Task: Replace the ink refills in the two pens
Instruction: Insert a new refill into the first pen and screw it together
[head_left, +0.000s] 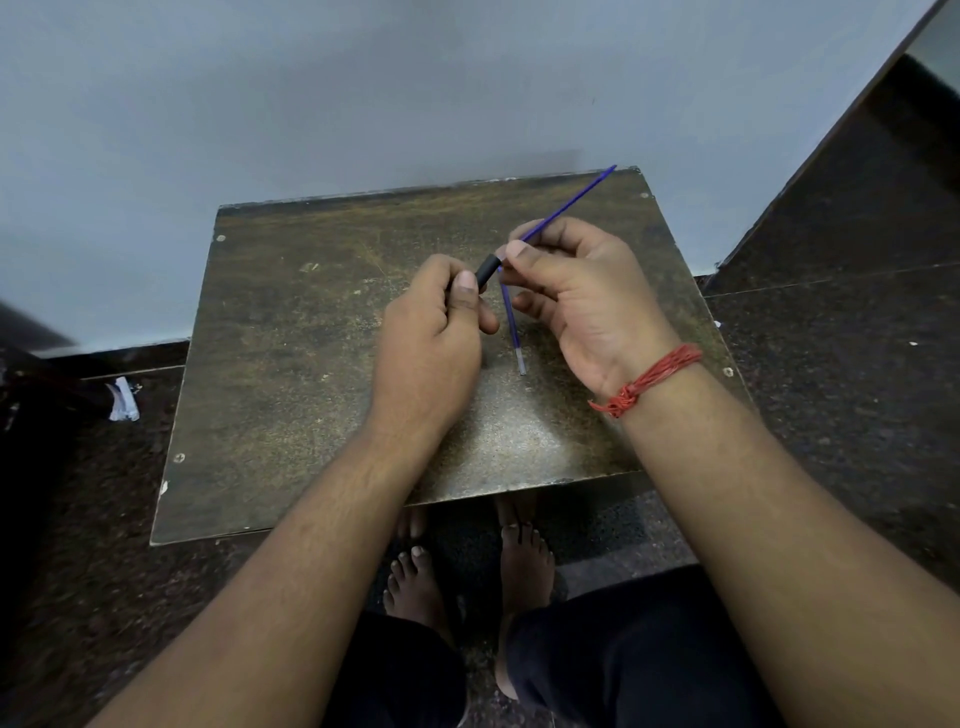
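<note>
My left hand (434, 332) grips a black pen barrel (487, 270), of which only the upper end shows past my thumb. My right hand (576, 291) pinches a thin blue refill (571, 205) that slants up to the right, its lower end meeting the barrel's mouth. A second blue refill (513, 325) with a pale tip hangs down below my right fingers over the small worn table (291, 374); whether it touches the table I cannot tell. No other pen shows.
The table stands against a pale wall (311, 104). Dark speckled floor lies all around, with a crumpled white scrap (123, 399) at the left. My bare feet (467, 566) are under the table's near edge.
</note>
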